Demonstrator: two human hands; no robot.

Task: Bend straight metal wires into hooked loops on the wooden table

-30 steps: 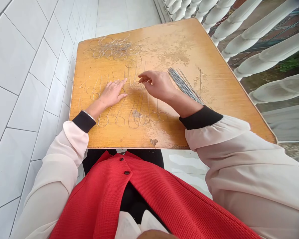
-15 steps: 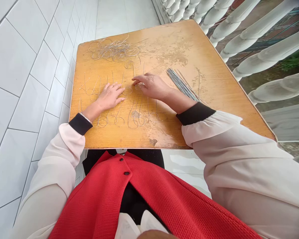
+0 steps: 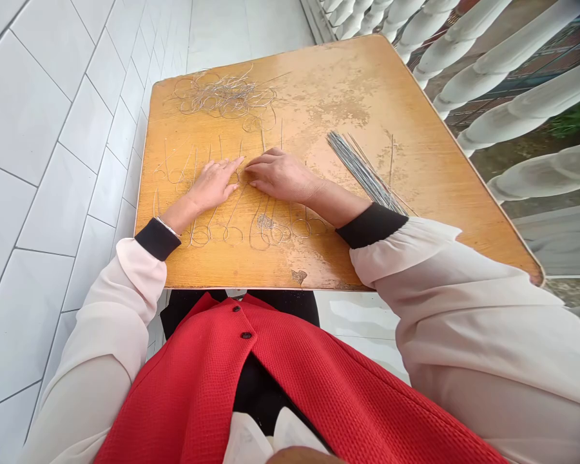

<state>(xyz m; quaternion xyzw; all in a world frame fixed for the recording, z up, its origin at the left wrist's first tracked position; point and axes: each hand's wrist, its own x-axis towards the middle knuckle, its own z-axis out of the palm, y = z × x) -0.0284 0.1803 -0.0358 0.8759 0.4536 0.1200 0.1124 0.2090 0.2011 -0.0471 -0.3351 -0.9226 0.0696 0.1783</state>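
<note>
Left grip (image 3: 212, 185) lies spread and right grip (image 3: 280, 175) lies loosely curled, neither visibly pinching, over looped wires (image 3: 265, 225) just below a wire tangle (image 3: 225, 93) on the wooden surface (image 3: 333, 71); sliding palms could snag or bend those thin loops.

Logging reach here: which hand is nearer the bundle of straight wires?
Right hand, beside the wire bundle, not touching it; left hand farther off, past the right.

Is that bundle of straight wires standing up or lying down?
Lying down: the straight wires fan out flat across the wooden tabletop.
</note>
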